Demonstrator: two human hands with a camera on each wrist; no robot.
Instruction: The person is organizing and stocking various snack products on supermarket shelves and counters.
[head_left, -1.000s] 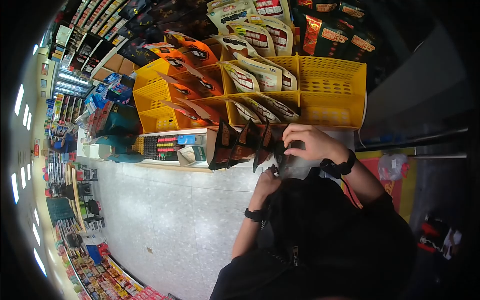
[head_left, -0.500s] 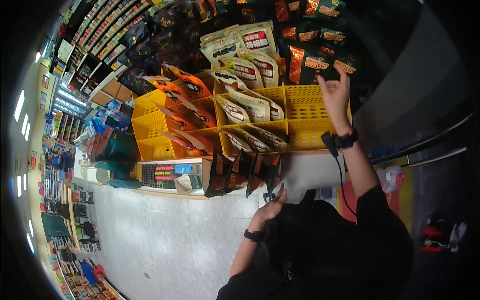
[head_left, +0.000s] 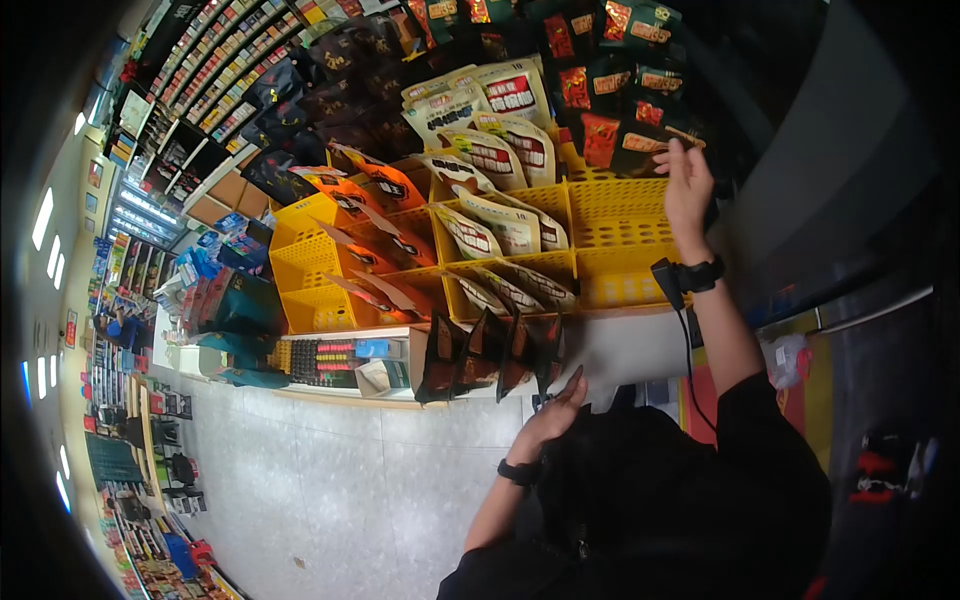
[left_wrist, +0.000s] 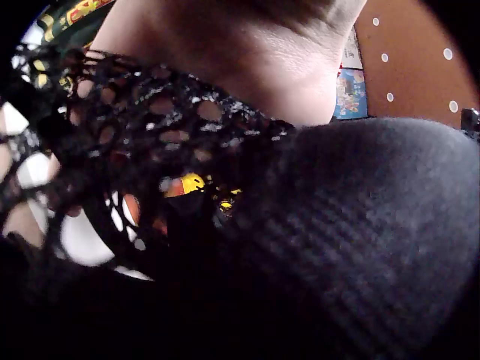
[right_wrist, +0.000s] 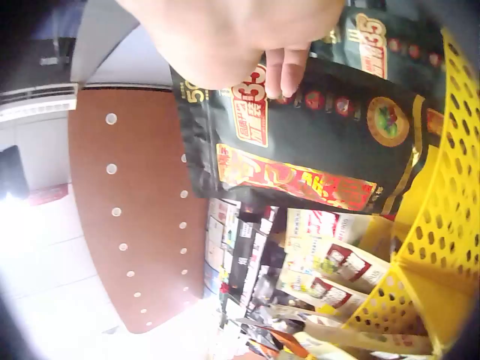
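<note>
My right hand (head_left: pixel 687 195) reaches over the far right end of the yellow basket (head_left: pixel 608 193), fingers extended against a dark green pouch (head_left: pixel 640 150). In the right wrist view the fingertips touch the front of that pouch (right_wrist: pixel 307 142), which has a red strip and the number 35; the thumb is hidden. My left hand (head_left: pixel 555 412) is low beside a row of dark brown-black pouches (head_left: pixel 485 355), its fingers fairly straight and no item seen in them. Wrist skin and black mesh (left_wrist: pixel 172 112) fill most of the left wrist view, the left fingers hidden there.
Cream pouches (head_left: pixel 490 230) and orange pouches (head_left: pixel 370 250) stand in the basket's other compartments. More dark green pouches (head_left: pixel 625 80) rise behind it. A white counter (head_left: pixel 625 345) runs below the basket, with small boxes (head_left: pixel 375 350) farther left. A cable (head_left: pixel 690 350) hangs from the right wrist.
My right hand left the dark brown-black pouches and went up to the dark green pouch behind the basket. My left hand loosened and stayed near the row. The head view shifted.
</note>
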